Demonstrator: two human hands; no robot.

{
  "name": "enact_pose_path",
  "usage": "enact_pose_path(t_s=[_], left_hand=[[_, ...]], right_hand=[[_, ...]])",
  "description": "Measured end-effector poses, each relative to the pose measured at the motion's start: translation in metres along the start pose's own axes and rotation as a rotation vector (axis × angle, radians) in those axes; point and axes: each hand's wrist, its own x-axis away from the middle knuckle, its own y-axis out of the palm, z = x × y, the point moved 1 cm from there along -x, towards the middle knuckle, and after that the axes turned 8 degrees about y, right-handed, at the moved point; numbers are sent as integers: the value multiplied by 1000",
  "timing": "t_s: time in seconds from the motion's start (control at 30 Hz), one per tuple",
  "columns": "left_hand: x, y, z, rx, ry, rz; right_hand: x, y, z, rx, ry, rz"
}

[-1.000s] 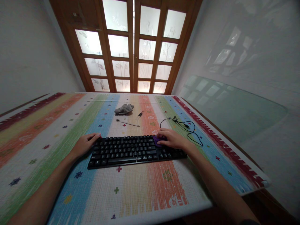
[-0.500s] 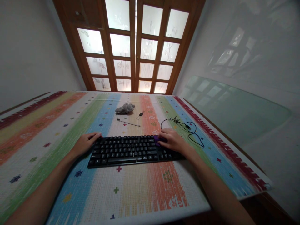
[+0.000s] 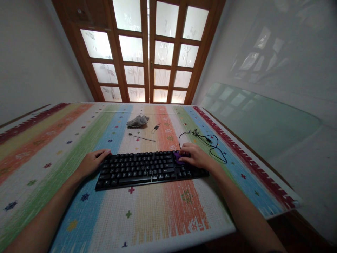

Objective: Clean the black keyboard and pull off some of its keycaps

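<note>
A black keyboard (image 3: 139, 168) lies flat on the table near its front edge. My left hand (image 3: 91, 162) is at the keyboard's far left corner, closed on its edge, with some of the fingers hidden. Over the right part of the keys, my right hand (image 3: 195, 156) is closed on a purple lump (image 3: 179, 158), soft-looking and pressed against the keys. Part of the lump is covered by the fingers. A thin black cable (image 3: 218, 140) lies in loose loops beyond my right hand.
A crumpled grey cloth (image 3: 138, 121) lies farther back. Near it are a small black object with wire loops (image 3: 156, 127) and a thin rod with a dark brush-like tip (image 3: 142, 137). A striped cloth covers the table (image 3: 150, 218). Walls flank both sides, with wooden glazed doors (image 3: 151, 52) behind.
The whole view has shifted slightly, so things appear a little farther left. My right hand has moved slightly right over the keys with the purple lump, which shows more. My left hand stays at the corner.
</note>
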Motion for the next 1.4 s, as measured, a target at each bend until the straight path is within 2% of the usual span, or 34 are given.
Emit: enact_pose_path(t_s=[0.37,0.53,0.63,0.73,0.97,1.07,1.23,1.4], left_hand=[[0,-1,4,-13,3,1],[0,0,2,-3,-6,7],[0,1,1,9,-10,10],[0,1,0,12,-7,10],[0,0,-1,13,-6,5],[0,0,0,4,-11,5],[0,0,0,7,-11,0],[-1,1,-1,9,-22,8]], right_hand=[[0,4,-6,108,-12,104],[0,3,0,50,46,191],[-2,6,3,42,78,183],[-5,9,2,117,96,159],[-6,10,-10,332,90,191],[-6,11,-10,278,103,192],[-5,7,-2,32,175,141],[2,-4,5,-92,173,24]])
